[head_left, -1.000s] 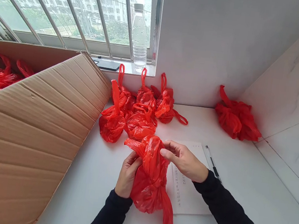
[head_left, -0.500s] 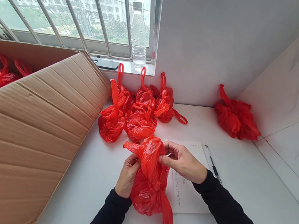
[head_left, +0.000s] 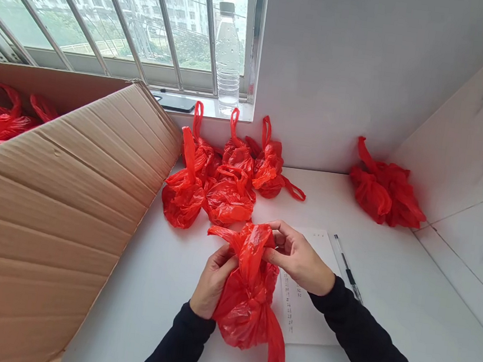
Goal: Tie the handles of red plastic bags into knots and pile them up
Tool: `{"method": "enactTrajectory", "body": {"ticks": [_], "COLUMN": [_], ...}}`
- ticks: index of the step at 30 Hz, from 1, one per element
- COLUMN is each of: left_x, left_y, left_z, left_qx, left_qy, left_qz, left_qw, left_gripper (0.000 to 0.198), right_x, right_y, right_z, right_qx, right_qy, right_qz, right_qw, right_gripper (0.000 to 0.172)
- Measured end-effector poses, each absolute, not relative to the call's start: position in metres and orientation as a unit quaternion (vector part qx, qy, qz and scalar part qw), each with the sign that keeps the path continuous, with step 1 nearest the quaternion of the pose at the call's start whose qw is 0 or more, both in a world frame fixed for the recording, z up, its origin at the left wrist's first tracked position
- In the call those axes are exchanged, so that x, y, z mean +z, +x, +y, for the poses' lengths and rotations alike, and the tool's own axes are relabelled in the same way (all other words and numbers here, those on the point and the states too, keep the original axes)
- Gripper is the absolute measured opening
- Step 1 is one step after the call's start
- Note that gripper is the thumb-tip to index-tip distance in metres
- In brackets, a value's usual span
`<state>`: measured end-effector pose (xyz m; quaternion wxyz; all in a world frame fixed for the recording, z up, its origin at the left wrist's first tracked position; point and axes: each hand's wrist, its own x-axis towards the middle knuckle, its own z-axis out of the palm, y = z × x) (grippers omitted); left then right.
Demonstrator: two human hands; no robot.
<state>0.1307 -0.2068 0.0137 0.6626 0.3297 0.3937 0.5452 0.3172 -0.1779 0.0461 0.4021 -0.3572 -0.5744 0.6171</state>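
Observation:
A red plastic bag (head_left: pixel 245 318) with a knot in its middle is held over the white table in front of me. My left hand (head_left: pixel 213 278) pinches it from the left, thumb pressed on the plastic below the loose upper part. On the other side my right hand (head_left: pixel 298 258) grips the upper right edge between thumb and fingers. One handle sticks out to the upper left, and a long one hangs down at the lower right. What the bag contains is hidden. Beneath the right forearm lies a sheet of paper (head_left: pixel 306 326) with handwritten numbers, partly covered.
Several tied red bags (head_left: pixel 228 197) stand against the wall behind. Another red bag (head_left: pixel 386 194) lies in the right corner. A large cardboard box (head_left: pixel 52 227) with red bags inside fills the left. A pen (head_left: pixel 348 269) rests by the paper; a bottle (head_left: pixel 228 63) and phone (head_left: pixel 176 103) occupy the sill.
Both hands keep their hold on the bag. The left hand and the bag's upper part have shifted slightly right, and the view has moved a little.

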Motion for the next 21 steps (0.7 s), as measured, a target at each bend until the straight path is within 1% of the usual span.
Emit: {"method": "enactTrajectory", "body": {"ticks": [6,11,17,21], "left_x": [0.016,0.017,0.015,0.015], "left_y": [0.133,0.13,0.129,0.129], "left_z": [-0.209,-0.207,-0.206,-0.207], "left_qx": [0.543,0.551,0.542,0.54], "left_qy": [0.342,0.351,0.356,0.357], "left_qz": [0.395,0.404,0.412,0.406], "left_qw": [0.657,0.64,0.64,0.645], "left_gripper": [0.026,0.026,0.024,0.025], "right_x": [0.039,0.04,0.047,0.05], "right_y": [0.318,0.321,0.322,0.32], "right_z": [-0.176,-0.174,-0.176,-0.177], "right_qx": [0.622,0.626,0.619,0.618], "right_qy": [-0.363,-0.357,-0.354,-0.355], "right_qz": [-0.571,-0.581,-0.593,-0.585], "right_qw": [0.395,0.379,0.374,0.388], "right_gripper": [0.043,0.055,0.041,0.038]}}
